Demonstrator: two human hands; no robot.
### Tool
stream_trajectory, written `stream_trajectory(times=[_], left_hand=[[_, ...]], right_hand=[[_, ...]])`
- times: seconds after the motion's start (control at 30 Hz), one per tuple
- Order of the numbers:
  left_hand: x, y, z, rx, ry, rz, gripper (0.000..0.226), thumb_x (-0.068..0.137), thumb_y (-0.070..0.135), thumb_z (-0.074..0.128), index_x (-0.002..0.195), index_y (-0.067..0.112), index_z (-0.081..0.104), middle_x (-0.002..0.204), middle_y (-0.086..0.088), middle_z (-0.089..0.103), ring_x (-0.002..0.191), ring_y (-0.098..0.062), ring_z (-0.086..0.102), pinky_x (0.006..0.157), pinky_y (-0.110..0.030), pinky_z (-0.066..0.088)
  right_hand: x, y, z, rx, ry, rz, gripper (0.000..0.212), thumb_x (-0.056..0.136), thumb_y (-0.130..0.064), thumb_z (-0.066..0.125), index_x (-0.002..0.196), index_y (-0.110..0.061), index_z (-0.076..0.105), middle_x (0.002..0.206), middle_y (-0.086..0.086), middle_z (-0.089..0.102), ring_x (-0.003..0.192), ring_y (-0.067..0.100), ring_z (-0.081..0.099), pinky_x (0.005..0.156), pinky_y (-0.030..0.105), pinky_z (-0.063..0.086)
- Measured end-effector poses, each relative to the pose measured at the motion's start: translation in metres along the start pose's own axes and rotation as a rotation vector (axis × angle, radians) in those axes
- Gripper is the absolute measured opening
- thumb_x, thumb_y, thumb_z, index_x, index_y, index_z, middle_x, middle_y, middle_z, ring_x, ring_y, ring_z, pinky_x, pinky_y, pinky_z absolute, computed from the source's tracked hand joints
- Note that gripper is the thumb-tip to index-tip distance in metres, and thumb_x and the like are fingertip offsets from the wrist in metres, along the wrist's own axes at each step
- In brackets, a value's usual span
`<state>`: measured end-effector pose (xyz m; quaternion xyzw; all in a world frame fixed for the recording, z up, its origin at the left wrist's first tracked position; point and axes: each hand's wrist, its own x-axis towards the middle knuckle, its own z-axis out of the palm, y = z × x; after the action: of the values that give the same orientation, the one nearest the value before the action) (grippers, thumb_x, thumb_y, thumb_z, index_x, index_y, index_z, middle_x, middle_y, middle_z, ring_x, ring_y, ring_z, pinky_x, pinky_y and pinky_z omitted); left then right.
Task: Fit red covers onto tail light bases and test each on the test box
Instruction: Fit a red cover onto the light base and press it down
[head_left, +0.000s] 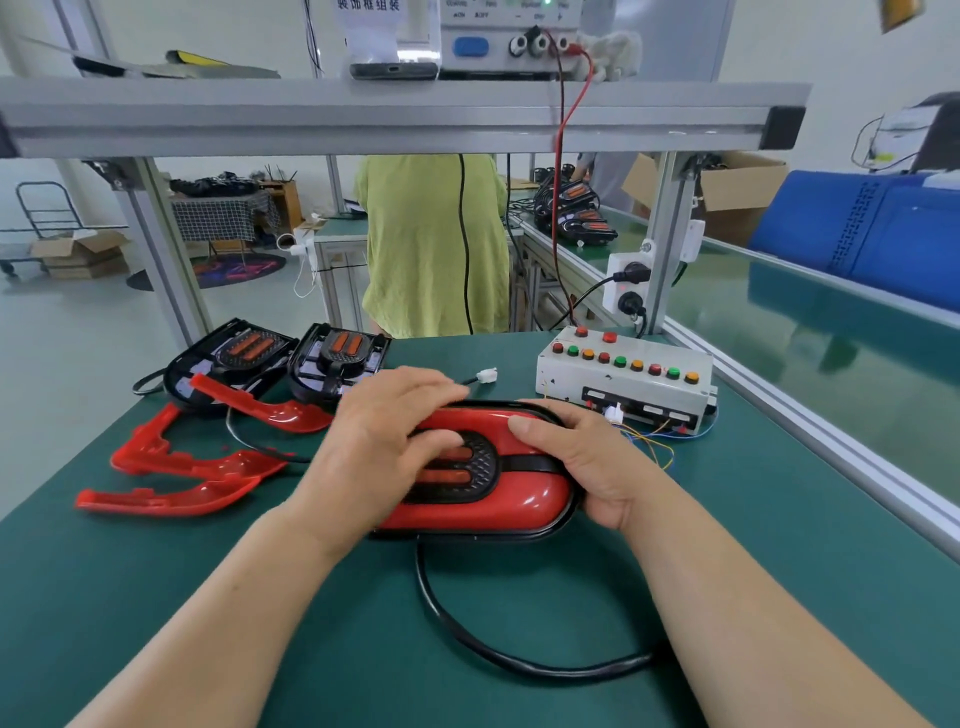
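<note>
A tail light with a red cover (498, 499) on its black base lies on the green mat in front of me. My left hand (379, 441) lies over its left half, fingers pressing on the cover and the dark centre insert. My right hand (582, 462) grips its right end, thumb on top. Its black cable (467, 639) loops toward me, and a white connector (485, 375) lies behind the light. Two bare black bases (228, 358) (337, 358) lean at the back left. Loose red covers (171, 478) (260, 402) lie at the left. The test box (623, 379) with coloured buttons stands at the back right.
An aluminium frame with a shelf (395, 114) spans overhead, carrying a power supply (509, 36) whose red lead drops to the test box. A person in a green shirt (431, 244) stands beyond the table. A conveyor (831, 322) with a blue crate runs along the right.
</note>
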<state>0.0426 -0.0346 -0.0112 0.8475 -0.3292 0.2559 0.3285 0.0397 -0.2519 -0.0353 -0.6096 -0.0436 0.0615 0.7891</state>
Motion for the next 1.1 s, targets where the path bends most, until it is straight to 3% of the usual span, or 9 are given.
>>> stream_trajectory(times=[0.1, 0.2, 0.3, 0.47, 0.73, 1.1], left_hand=[[-0.008, -0.016, -0.011, -0.171, 0.037, -0.183, 0.03, 0.087, 0.004, 0.071, 0.108, 0.025, 0.073, 0.107, 0.018, 0.065, 0.11, -0.003, 0.059, 0.1, -0.022, 0.044], [-0.01, -0.019, -0.01, -0.235, 0.053, -0.239, 0.03, 0.086, -0.002, 0.07, 0.101, 0.024, 0.075, 0.101, 0.018, 0.067, 0.106, -0.005, 0.062, 0.097, -0.019, 0.045], [-0.008, -0.018, -0.007, -0.273, 0.073, -0.225, 0.029, 0.086, -0.002, 0.07, 0.099, 0.024, 0.075, 0.101, 0.014, 0.067, 0.106, -0.009, 0.062, 0.095, -0.019, 0.046], [-0.006, -0.02, -0.004, -0.312, 0.081, -0.232, 0.034, 0.086, -0.003, 0.07, 0.096, 0.029, 0.074, 0.103, 0.01, 0.068, 0.107, -0.01, 0.062, 0.098, -0.023, 0.047], [-0.005, -0.027, -0.006, -0.365, 0.117, -0.229, 0.036, 0.085, -0.005, 0.07, 0.098, 0.029, 0.074, 0.104, 0.005, 0.069, 0.107, -0.015, 0.064, 0.098, -0.027, 0.049], [-0.002, -0.017, -0.002, -0.31, 0.073, -0.221, 0.031, 0.087, -0.003, 0.068, 0.099, 0.024, 0.075, 0.105, 0.005, 0.066, 0.106, -0.009, 0.062, 0.095, -0.016, 0.046]], right_hand=[[0.002, 0.001, -0.002, -0.012, 0.033, 0.022, 0.04, 0.069, -0.031, 0.077, 0.104, -0.013, 0.072, 0.096, 0.015, 0.074, 0.075, 0.024, 0.071, 0.071, 0.04, 0.062], [0.003, -0.001, 0.0, -0.001, 0.059, 0.09, 0.045, 0.089, -0.054, 0.057, 0.104, -0.014, 0.073, 0.101, 0.014, 0.075, 0.086, 0.026, 0.073, 0.075, 0.042, 0.061], [0.004, -0.002, -0.003, 0.045, 0.116, 0.125, 0.054, 0.098, -0.059, 0.037, 0.099, -0.019, 0.073, 0.096, 0.008, 0.077, 0.082, 0.021, 0.074, 0.072, 0.037, 0.061], [0.002, -0.002, -0.002, 0.01, 0.154, 0.119, 0.052, 0.1, -0.056, 0.037, 0.102, -0.019, 0.073, 0.099, 0.009, 0.077, 0.082, 0.022, 0.074, 0.071, 0.038, 0.062], [0.002, -0.003, -0.004, -0.005, 0.151, 0.125, 0.053, 0.099, -0.056, 0.039, 0.11, -0.016, 0.071, 0.103, 0.011, 0.075, 0.09, 0.025, 0.072, 0.087, 0.045, 0.057], [0.002, -0.002, -0.005, -0.028, 0.136, 0.121, 0.047, 0.099, -0.055, 0.04, 0.097, -0.022, 0.074, 0.095, 0.006, 0.077, 0.081, 0.02, 0.074, 0.072, 0.038, 0.061]])
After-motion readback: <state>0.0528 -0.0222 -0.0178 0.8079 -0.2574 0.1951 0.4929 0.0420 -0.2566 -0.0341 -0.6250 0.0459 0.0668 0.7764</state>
